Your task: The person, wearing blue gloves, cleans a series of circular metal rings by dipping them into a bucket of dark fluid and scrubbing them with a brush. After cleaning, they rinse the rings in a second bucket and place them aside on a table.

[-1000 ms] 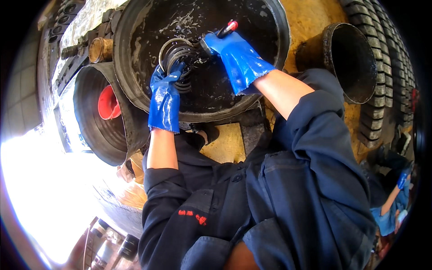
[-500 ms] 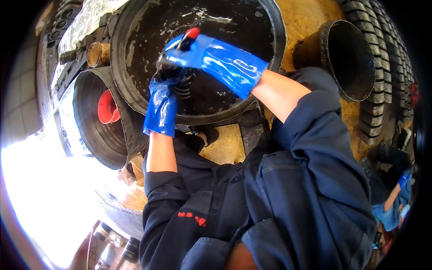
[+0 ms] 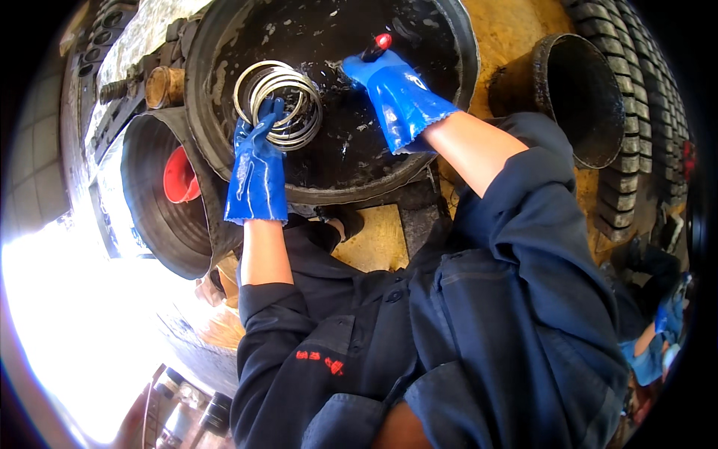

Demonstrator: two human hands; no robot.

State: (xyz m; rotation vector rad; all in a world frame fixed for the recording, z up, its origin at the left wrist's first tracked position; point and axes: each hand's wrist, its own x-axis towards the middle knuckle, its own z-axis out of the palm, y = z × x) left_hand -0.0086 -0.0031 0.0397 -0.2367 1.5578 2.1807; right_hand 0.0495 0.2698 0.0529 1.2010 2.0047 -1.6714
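My left hand (image 3: 258,138), in a long blue rubber glove, grips a bunch of several thin metal rings (image 3: 293,140) at their near edge. The rings fan out loosely above dark liquid in a wide black tub (image 3: 467,67). To the right, my right hand (image 3: 378,71), gloved the same way, is closed around a black-handled tool (image 3: 373,51) with a red handle end. That tool's working end is hard to make out against the liquid. A gap separates the right hand from the rings.
Left of the tub lies a black bucket (image 3: 153,213) with a red cup (image 3: 180,176) inside. An open dark drum (image 3: 557,97) and large treaded tyres (image 3: 622,135) stand at the right. Another person's blue-clad arm (image 3: 649,359) shows far right.
My right hand has moved right, away from my left, with the tool still in it. The metal rings, dark and bunched before, now show bright and spread in my left hand.
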